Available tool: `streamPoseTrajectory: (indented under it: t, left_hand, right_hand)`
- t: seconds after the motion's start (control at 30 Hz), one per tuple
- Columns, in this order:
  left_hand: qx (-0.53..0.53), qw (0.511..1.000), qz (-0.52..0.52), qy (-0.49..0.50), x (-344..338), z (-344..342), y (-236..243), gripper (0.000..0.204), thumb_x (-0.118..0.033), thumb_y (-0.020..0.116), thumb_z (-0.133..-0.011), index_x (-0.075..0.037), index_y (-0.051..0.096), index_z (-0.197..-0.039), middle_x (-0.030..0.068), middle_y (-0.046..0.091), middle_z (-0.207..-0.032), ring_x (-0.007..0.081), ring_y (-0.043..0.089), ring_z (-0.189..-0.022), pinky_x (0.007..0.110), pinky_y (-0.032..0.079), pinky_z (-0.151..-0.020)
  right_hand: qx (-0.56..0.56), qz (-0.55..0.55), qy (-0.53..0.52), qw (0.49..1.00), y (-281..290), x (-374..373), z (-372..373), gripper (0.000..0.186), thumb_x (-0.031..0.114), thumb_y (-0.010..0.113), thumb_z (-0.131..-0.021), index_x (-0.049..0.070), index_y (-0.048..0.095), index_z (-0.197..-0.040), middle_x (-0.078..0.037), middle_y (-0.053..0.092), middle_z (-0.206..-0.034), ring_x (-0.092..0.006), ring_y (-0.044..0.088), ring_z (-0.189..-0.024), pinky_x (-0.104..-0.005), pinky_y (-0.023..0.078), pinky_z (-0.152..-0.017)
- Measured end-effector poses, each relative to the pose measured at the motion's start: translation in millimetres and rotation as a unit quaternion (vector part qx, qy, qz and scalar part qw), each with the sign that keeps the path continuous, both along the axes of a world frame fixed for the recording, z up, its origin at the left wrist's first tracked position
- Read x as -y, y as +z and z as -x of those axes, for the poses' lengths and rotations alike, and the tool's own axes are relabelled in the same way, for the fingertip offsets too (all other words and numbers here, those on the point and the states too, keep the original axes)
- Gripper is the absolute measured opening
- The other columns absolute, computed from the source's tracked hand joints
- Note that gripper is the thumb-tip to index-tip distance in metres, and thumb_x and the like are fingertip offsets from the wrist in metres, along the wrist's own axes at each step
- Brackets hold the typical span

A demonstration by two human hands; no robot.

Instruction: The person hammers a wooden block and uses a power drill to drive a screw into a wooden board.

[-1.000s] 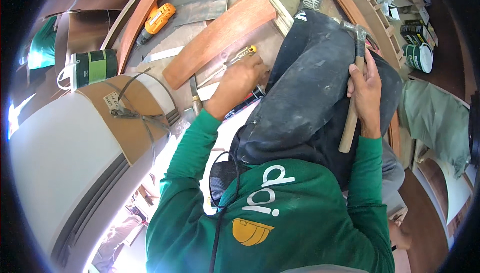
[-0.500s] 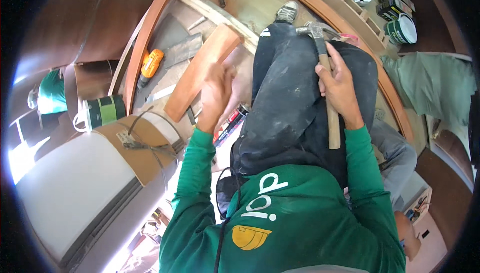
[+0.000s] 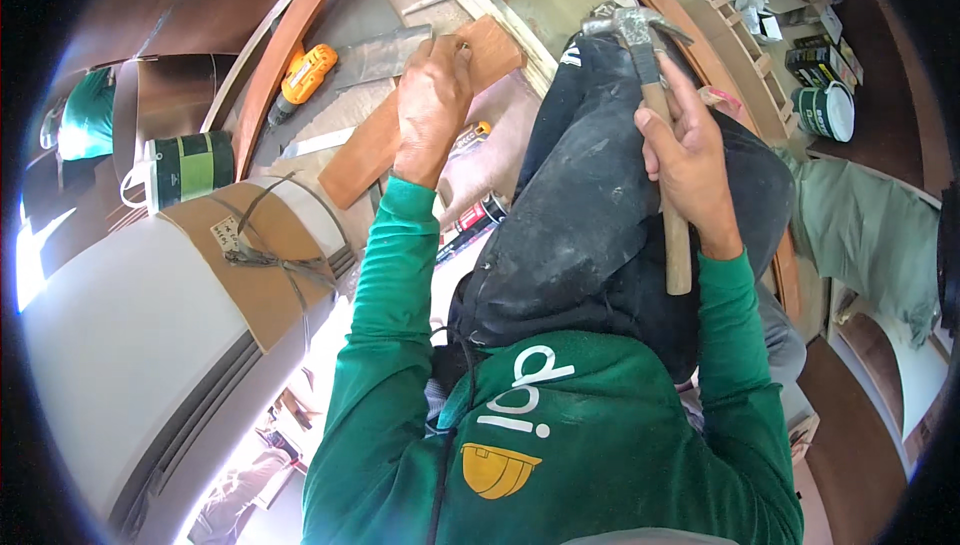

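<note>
My right hand (image 3: 690,150) is wrapped round the wooden handle of a claw hammer (image 3: 677,245). The hammer's metal head points away from me, above my dark trouser leg. Over a reddish-brown wooden board (image 3: 362,157), my left hand (image 3: 432,95) has its fingers drawn together in a pinch near the board's far end. Something tiny may sit between thumb and forefinger, too small to make out. Part of the board is hidden under that hand. Just right of my left wrist lies a small yellow-ended tool (image 3: 472,135).
An orange-yellow drill (image 3: 308,73) lies left of the board beside a curved wooden strip (image 3: 272,75). A green bucket (image 3: 190,170) and a tied white roll (image 3: 130,295) stand at left. Tubes (image 3: 470,223) lie near my leg. Another bucket (image 3: 825,113) stands at far right.
My left hand has moved forward onto the board's far part and is now sharp, where it was blurred. My right hand still grips the hammer. The view has shifted slightly.
</note>
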State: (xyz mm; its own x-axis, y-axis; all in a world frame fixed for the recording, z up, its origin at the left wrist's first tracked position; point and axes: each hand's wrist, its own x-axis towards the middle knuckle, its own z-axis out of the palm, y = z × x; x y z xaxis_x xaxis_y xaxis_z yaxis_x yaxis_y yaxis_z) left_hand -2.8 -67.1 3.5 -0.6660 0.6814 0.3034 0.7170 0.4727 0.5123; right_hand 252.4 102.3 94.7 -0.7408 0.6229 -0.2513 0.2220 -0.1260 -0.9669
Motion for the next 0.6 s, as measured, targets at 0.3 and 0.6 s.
streamPoseTrajectory:
  t: [0.3,0.6]
  left_hand:
    - [0.485,0.848,-0.215,-0.006,-6.5,16.3,3.9,0.029,-0.018,0.058,-0.111,0.005,0.060,-0.128,0.0079,0.073,-0.105,0.0102,0.066,-0.089,0.024,0.055,-0.078]
    - [0.349,0.924,-0.157,0.007,-2.7,24.2,1.9,0.030,-0.021,0.061,-0.110,0.004,0.065,-0.127,0.0069,0.074,-0.091,0.0117,0.067,-0.080,0.028,0.055,-0.072]
  right_hand:
    - [0.017,0.005,0.004,1.000,-11.5,9.8,7.8,0.068,0.009,0.064,-0.103,-0.001,0.035,-0.164,-0.009,0.068,-0.107,-0.0057,0.053,-0.060,-0.0232,0.044,-0.051]
    - [0.012,0.013,-0.017,1.000,-22.5,11.1,4.9,0.066,0.010,0.064,-0.103,-0.002,0.036,-0.162,-0.010,0.069,-0.110,-0.0056,0.053,-0.060,-0.0237,0.046,-0.051]
